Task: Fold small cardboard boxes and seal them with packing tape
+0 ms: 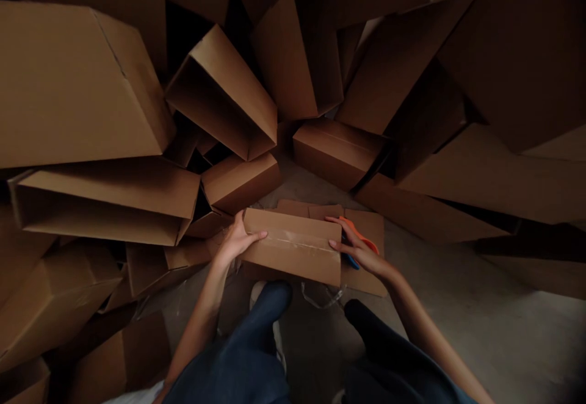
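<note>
Amid cardboard boxes (77, 83), left grip (237, 240) and right grip (354, 251) wide on a taped carton (293, 245).

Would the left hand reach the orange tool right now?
Probably not easily: the cardboard box lies between the left hand and the orange tool, which sits under the right hand.

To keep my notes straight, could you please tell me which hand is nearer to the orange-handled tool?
Right: the right hand touches the orange-handled tool, while the left hand holds the cardboard box's opposite end.
</note>
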`<state>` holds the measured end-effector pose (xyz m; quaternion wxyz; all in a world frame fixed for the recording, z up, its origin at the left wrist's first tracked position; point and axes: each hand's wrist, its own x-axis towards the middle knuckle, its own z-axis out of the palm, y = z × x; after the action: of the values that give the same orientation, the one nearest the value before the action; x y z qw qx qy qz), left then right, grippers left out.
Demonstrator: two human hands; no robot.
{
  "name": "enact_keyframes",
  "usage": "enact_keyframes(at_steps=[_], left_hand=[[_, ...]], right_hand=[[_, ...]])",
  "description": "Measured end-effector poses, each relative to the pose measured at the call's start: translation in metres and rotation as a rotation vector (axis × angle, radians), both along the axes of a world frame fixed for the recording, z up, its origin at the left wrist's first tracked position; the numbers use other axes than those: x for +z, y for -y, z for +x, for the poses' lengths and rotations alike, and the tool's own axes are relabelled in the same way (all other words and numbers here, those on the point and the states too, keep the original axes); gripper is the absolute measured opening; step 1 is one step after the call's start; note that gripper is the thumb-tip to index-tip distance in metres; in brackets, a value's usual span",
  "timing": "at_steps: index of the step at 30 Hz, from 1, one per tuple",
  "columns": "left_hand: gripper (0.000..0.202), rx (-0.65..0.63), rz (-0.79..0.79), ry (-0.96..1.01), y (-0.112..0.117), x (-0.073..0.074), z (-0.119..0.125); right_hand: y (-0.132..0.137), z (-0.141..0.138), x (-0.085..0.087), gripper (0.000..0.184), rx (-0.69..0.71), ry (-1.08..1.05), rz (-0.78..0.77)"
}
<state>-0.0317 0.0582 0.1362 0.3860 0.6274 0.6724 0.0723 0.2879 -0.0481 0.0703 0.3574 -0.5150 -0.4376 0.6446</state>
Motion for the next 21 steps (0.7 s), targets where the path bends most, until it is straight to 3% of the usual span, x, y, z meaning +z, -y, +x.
enact_keyframes(at_steps=[5,7,13,17,21], left_hand=[[0.122,0.127,-0.197,0.356,-0.009,-0.017,-0.02],[0.124,0.163,-0.212,0.409,-0.011,-0.022,-0.024],[0.105,-0.002,-0.238,0.423,-0.015,-0.019,-0.04],[0.095,0.048,-0.358,0.429,-0.014,-0.02,-0.052],[0.083,0.109,-0.373,0.502,-0.005,-0.033,-0.046]], right_hand=[[0.001,0.0,0.001,0.067,0.011,0.038,0.007],[0.001,0.0,0.0,0.067,0.011,0.05,0.012],[0.001,-0.001,-0.003,0.068,-0.01,0.049,0.015],[0.002,0.0,-0.005,0.067,-0.021,0.031,0.022],[0.003,0.001,-0.015,0.071,-0.05,0.083,0.033]])
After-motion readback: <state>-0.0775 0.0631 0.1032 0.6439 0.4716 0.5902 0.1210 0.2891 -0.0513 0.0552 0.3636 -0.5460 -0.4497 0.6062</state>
